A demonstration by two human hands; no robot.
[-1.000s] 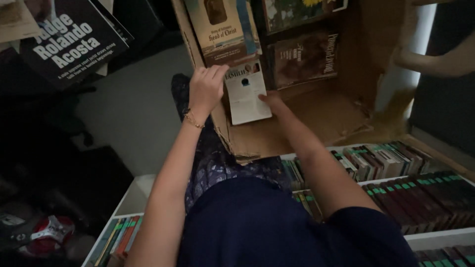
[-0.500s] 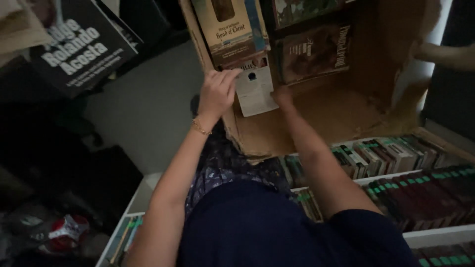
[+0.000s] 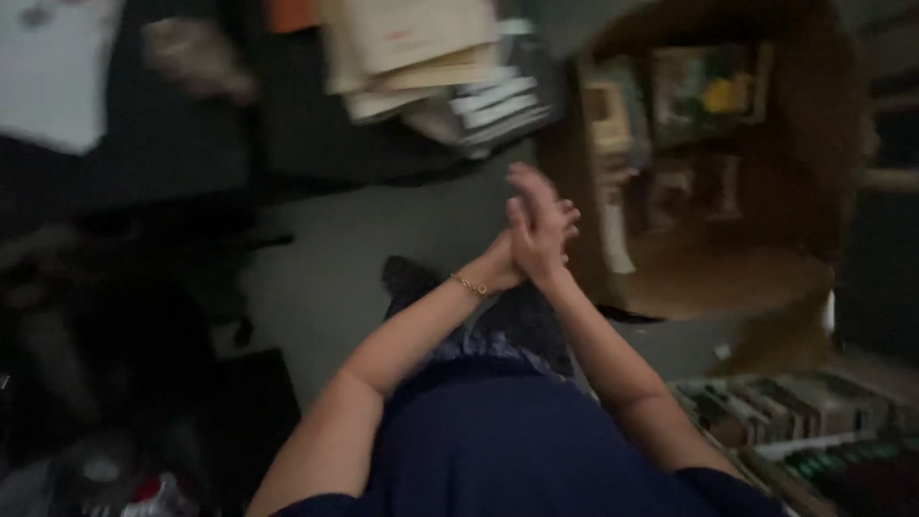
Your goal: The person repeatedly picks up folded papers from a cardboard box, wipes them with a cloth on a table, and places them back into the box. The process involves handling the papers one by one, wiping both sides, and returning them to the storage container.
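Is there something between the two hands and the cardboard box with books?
Nothing visible. The left hand and right hand are pressed together, holding nothing, just left of the cardboard box; only bare floor lies below them.

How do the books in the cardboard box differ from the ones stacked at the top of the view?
The books in the cardboard box stand on end in it, covers showing, beside the pressed-together left hand and right hand. The stack of books lies flat, piled outside the box, farther from the hands. The boxed books look dark and colourful; the stack is mostly pale. Both are blurred.
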